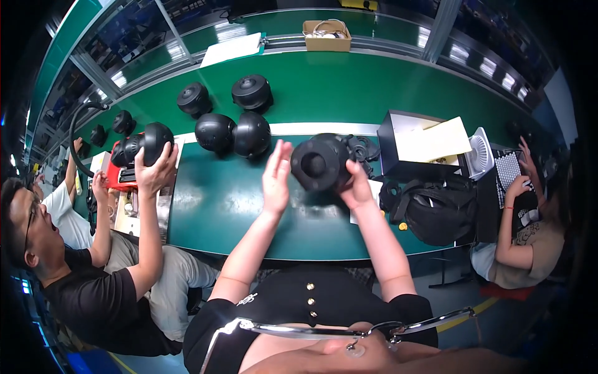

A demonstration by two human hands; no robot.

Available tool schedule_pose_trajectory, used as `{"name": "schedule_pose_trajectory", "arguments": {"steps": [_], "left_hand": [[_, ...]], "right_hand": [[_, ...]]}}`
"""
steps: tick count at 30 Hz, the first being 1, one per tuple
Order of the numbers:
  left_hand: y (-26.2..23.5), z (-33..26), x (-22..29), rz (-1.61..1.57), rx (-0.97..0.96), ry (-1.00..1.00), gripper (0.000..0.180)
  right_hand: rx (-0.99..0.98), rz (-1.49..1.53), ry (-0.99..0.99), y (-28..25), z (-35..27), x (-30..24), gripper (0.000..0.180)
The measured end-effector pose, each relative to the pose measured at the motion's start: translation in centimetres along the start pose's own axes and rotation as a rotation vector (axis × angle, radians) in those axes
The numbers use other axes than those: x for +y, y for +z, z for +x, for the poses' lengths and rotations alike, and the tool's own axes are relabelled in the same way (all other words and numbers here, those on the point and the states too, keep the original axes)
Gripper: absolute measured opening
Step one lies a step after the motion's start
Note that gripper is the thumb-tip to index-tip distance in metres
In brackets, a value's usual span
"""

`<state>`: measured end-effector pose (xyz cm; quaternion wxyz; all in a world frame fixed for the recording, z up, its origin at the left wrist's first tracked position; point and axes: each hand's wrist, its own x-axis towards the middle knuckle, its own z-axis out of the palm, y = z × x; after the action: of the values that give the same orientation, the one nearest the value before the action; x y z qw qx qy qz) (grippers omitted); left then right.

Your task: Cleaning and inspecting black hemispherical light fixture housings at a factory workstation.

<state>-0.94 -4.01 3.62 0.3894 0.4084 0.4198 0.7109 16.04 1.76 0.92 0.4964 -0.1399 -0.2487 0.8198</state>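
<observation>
Green bench (212,206) around you is crowded: two black domed shells (233,134) sit touching each other just ahead of your left hand (276,177), two more round black parts (224,96) lie farther back, a black open box (405,146) with tan sheets stands to your right, a black bag (436,209) near the front edge. A person on your left lifts another black dome (152,142); one on your right works a keyboard (507,171). Your right hand (356,187) grips a black round housing (317,163), raised above the bench, matte, circular face with a recessed centre toward you. Your left hand is flat, fingers spread, holding nothing, just beside the housing.
</observation>
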Motion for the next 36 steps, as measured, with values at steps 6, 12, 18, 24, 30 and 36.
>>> {"name": "schedule_pose_trajectory", "arguments": {"steps": [6,12,18,24,30,36], "left_hand": [[-6.4,4.2,0.8,1.081,0.377,0.572,0.062],[-6.7,6.1,-1.8,1.084,0.253,0.403,0.084],[-9.5,5.9,-2.5,0.474,0.217,0.244,0.076],[-6.2,3.9,-2.8,-0.423,-0.252,0.008,0.077],[-3.9,3.1,-3.7,-0.128,-0.215,-0.239,0.056],[-2.4,1.8,-5.1,0.116,0.055,-0.010,0.053]], "right_hand": [[0.314,-1.500,-0.822,4.2,10.8,-7.4,0.078],[0.698,-2.427,-0.371,-2.2,20.3,-7.0,0.060],[0.246,-1.985,-0.916,0.6,15.9,-2.9,0.048],[-0.587,0.247,0.672,1.6,6.6,3.4,0.068],[0.049,-0.713,-0.360,0.5,3.1,2.9,0.079],[0.010,-1.379,-0.607,1.8,0.2,1.2,0.083]]}}
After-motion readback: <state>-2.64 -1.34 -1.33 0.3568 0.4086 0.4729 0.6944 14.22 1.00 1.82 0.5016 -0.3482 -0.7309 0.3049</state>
